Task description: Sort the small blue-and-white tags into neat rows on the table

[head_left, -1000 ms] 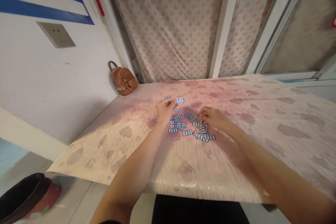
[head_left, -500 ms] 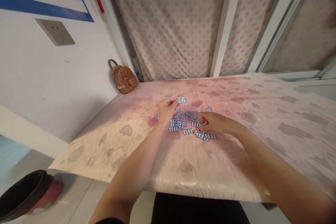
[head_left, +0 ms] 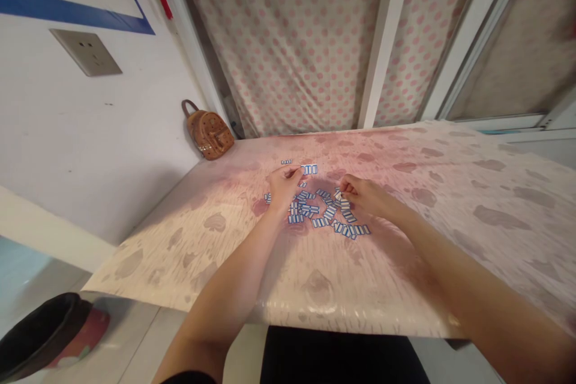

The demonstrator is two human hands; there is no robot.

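My left hand (head_left: 282,187) pinches a small blue-and-white striped piece (head_left: 309,169) between thumb and fingertips, just above the tablecloth. Below and to the right of it, many like pieces (head_left: 304,210) lie loose and partly overlapping in a scattered heap. At the heap's right side is my right hand (head_left: 363,194), its fingers drawn together over the pieces there. Whether a piece sits between those fingertips is too small to tell. A lone small striped piece (head_left: 287,162) lies beyond my left hand.
A patterned tablecloth (head_left: 216,264) covers the table. A small brown backpack-shaped bag (head_left: 210,133) stands at the far left corner against the wall. A dotted curtain (head_left: 297,42) hangs behind the table. On the floor at lower left is a dark-rimmed bin (head_left: 85,336).
My right hand has moved up and away from me, uncovering pieces beneath it. My left hand keeps its pinch on the striped piece. The view has shifted slightly.
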